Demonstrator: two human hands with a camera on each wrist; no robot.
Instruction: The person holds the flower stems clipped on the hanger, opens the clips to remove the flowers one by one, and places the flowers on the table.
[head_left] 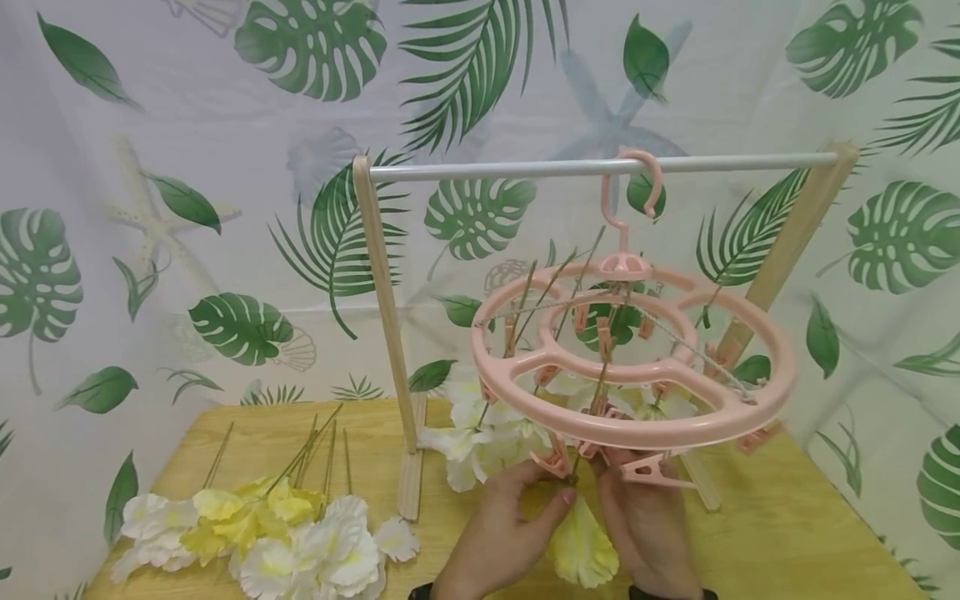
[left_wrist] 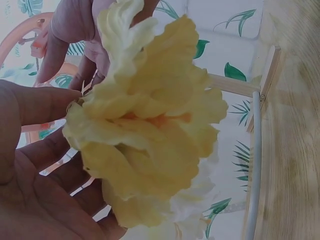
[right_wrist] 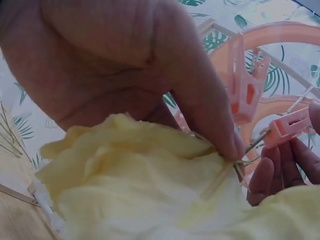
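My left hand (head_left: 495,525) pinches the stem of a yellow artificial flower (head_left: 585,546) between thumb and finger, right at the base of the bloom. The petals hang downward, and the stem (head_left: 600,387) rises through the pink round drying hanger (head_left: 630,431). In the right wrist view, my right hand (right_wrist: 277,170) grips a pink clothespin (right_wrist: 287,127) that sits at the stem just above the bloom. Part of that hand is hidden under the hanger's front rim in the head view. Another clothespin (head_left: 656,472) dangles beside it.
The hanger's hook (head_left: 637,162) hangs on a white bar (head_left: 487,170) between wooden legs. Several white flowers (head_left: 487,425) are under the hanger, some with stems up through it. Loose white and yellow flowers (head_left: 258,512) lie on the wooden table (head_left: 787,533) at left.
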